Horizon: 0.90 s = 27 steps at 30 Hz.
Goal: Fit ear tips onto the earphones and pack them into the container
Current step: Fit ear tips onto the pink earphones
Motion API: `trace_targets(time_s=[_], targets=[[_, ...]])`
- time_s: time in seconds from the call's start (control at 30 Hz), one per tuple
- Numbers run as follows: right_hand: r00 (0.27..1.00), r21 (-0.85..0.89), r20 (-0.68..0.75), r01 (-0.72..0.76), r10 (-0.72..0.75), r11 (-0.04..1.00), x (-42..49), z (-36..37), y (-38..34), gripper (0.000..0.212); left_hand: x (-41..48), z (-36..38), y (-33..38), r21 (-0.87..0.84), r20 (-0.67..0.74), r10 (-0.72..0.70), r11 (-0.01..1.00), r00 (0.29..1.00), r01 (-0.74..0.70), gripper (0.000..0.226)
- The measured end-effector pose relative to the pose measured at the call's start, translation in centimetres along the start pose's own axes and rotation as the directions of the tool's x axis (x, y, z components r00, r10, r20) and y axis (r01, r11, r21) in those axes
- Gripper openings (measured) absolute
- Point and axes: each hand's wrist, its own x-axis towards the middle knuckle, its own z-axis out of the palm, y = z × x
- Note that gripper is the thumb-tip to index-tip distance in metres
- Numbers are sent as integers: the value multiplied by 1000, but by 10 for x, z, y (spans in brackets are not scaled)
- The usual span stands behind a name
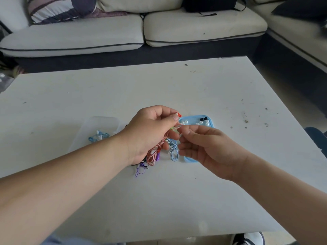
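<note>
A blue pair (99,137) was packed in the box (106,121). A red pair (179,114) was pinched in the left hand (152,131); the fingers (191,145) of the right hand (210,147) were spread loose. Other pairs (173,151) were left.

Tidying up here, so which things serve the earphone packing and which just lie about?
Job: red earphones in the left hand, ear tips, blue lid, clear container holding blue earphones, light-blue earphones, purple earphones.
Lying about: sofa, striped cushion, black bag, shoe.
</note>
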Motion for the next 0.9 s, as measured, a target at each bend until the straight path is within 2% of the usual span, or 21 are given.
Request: trace_targets(time_s=[0.17,0.3,0.37,0.53,0.77,0.9], targets=[[999,-57,-38,19,-21,998,1,0,-1,7,0,-2,0,24,36,52,998,998,-53,11],[999,-99,30,-21,24,995,1,1,2,17,-3,-2,0,124,114,98,986,989,-112,12],[998,-81,47,-26,30,996,1,1,2,20,-2,-1,-3,161,94,104,980,990,-119,11],[1000,-39,-21,11,-11,999,1,-1,-2,13,2,-4,-6,170,13,88,981,996,-89,10],[998,-66,-42,33,-35,997,0,-1,-2,28,-1,-1,-11,171,88,57,983,994,-71,10],[995,7,-90,38,-38,999,1,-3,0,14,0,1,-12,246,71,106,962,992,-120,11]])
